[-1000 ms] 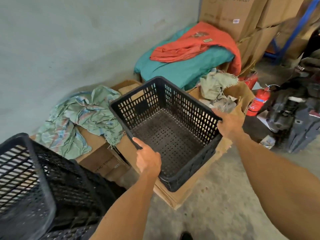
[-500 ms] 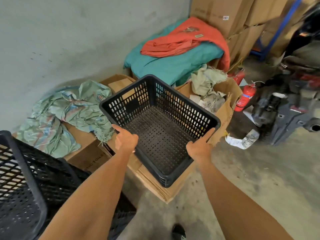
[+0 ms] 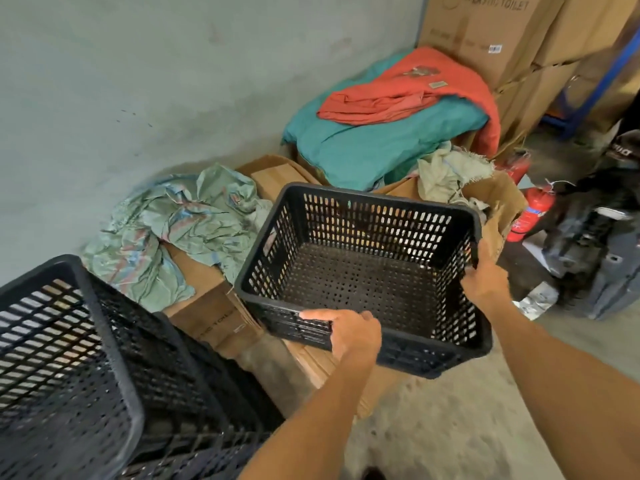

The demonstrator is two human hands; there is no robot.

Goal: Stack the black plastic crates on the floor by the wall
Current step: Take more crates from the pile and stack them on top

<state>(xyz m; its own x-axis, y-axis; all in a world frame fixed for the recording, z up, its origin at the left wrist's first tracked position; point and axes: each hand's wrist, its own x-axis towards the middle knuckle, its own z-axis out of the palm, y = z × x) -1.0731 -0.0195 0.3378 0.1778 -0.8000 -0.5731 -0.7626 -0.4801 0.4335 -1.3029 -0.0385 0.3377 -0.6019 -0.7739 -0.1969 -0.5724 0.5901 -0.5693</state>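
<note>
Black plastic crate (image 3: 363, 282) is being held, empty, above flattened cardboard (image 3: 214, 317) near the wall (image 3: 138, 81); the left hand (image 3: 349, 336) is gripping its near rim, the right hand (image 3: 483, 277) its right rim. More black crates (image 3: 86, 375) are sitting at lower left.

Two hands, left (image 3: 353, 336) and right (image 3: 485, 277), grip one black crate (image 3: 363, 271); a stack of black crates (image 3: 86, 368) stands nearby, its number unclear. Two red fire extinguishers (image 3: 530, 213) (image 3: 519, 166), one orange cloth (image 3: 408, 95), one teal cloth (image 3: 374, 147) and several cardboard boxes (image 3: 485, 32).
</note>
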